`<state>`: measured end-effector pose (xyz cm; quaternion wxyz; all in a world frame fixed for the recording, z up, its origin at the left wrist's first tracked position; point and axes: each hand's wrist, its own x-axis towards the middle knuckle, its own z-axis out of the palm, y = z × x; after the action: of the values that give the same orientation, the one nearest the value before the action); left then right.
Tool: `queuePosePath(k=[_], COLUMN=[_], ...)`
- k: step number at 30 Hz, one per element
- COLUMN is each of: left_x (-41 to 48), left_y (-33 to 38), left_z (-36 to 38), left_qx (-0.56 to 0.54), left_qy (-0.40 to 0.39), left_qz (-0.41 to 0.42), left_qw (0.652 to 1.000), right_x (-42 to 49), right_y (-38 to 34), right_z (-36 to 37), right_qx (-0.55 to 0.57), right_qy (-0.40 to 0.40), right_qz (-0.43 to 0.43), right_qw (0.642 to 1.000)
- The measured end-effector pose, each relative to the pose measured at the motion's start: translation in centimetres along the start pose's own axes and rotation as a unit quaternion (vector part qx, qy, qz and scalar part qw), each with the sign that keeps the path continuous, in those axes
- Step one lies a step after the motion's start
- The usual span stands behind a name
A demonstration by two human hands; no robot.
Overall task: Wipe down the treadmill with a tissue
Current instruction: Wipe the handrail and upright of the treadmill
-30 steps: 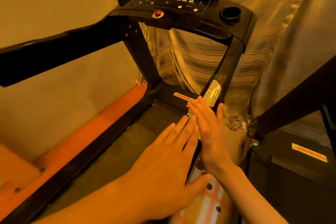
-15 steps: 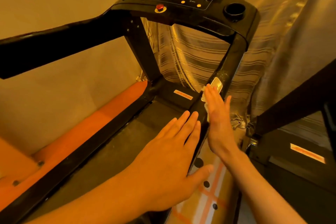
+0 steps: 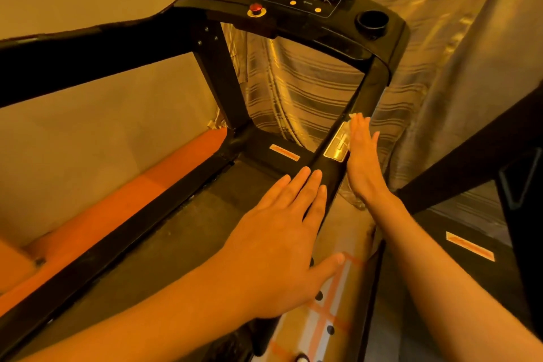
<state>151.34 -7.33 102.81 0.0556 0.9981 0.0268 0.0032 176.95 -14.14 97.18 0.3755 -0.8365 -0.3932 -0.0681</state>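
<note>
- Higher up the treadmill's (image 3: 217,73) right post (image 3: 368,82) is where my right hand (image 3: 360,156) now lies; half a second ago its fingertips were level with the silver plate (image 3: 338,145), and now they reach past its top
- Head view: my right hand is flat, fingers straight and close together, and it presses the tissue (image 3: 353,117) against the outer side of the post, just beside the silver plate
- Only a small pale corner of the tissue shows, at my fingertips; the rest is hidden under my palm
- My left hand (image 3: 282,232) has hardly shifted; it is spread flat with straight fingers and the thumb out to the right, and it holds nothing
- Its fingertips lie over the foot of the same post, at the right edge of the belt (image 3: 176,229); I cannot tell whether it rests there or hangs just above
- The console (image 3: 346,44) stands at the top of the post, with a red button (image 3: 256,7) on its near edge
- A striped curtain (image 3: 293,91) hangs behind the frame
- The left handrail (image 3: 88,59) runs dark across the left side, well apart from both hands
</note>
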Motion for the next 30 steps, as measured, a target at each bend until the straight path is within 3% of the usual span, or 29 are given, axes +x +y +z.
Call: queuePosePath(k=[2, 6, 8, 11, 13, 17, 19, 21, 26, 30], left_x=[0.0, 0.0, 0.1, 0.1, 0.1, 0.1, 0.1, 0.1, 0.3, 0.7], left_y=[0.0, 0.1, 0.2, 0.1, 0.2, 0.2, 0.1, 0.1, 0.2, 0.0], left_z=[0.1, -0.1, 0.0, 0.0, -0.2, -0.1, 0.1, 0.2, -0.1, -0.1], left_qx=[0.000, -0.009, -0.002, 0.002, -0.002, -0.042, -0.049, -0.041, -0.015, -0.023], left_qy=[0.010, 0.005, 0.014, 0.014, 0.007, 0.026, 0.052, 0.042, -0.013, -0.022], left_qz=[-0.001, -0.005, -0.003, -0.007, -0.010, -0.007, 0.000, 0.002, 0.000, 0.010], left_qw=[1.000, 1.000, 1.000, 1.000, 1.000, 0.999, 0.997, 0.998, 1.000, 0.999], right_x=[-1.1, -10.0, -9.6, -2.9, 0.1, -5.6, -8.8, -6.9, 2.0, -3.5], right_y=[-1.0, -5.2, -4.7, -1.2, 0.4, -4.9, -5.7, -4.3, -0.4, -4.7], right_z=[0.8, 3.4, 2.9, 0.6, -0.1, 1.4, 1.6, 0.5, -2.5, -1.9], right_qx=[-0.005, 0.098, 0.088, 0.023, -0.018, 0.039, 0.066, -0.015, -0.159, -0.101], right_qy=[0.027, 0.061, 0.053, 0.000, 0.006, 0.021, 0.002, -0.024, -0.089, -0.143], right_qz=[-0.009, -0.061, -0.085, -0.035, -0.031, -0.065, -0.130, -0.174, -0.110, -0.174], right_qw=[1.000, 0.991, 0.991, 0.999, 0.999, 0.997, 0.989, 0.984, 0.977, 0.969])
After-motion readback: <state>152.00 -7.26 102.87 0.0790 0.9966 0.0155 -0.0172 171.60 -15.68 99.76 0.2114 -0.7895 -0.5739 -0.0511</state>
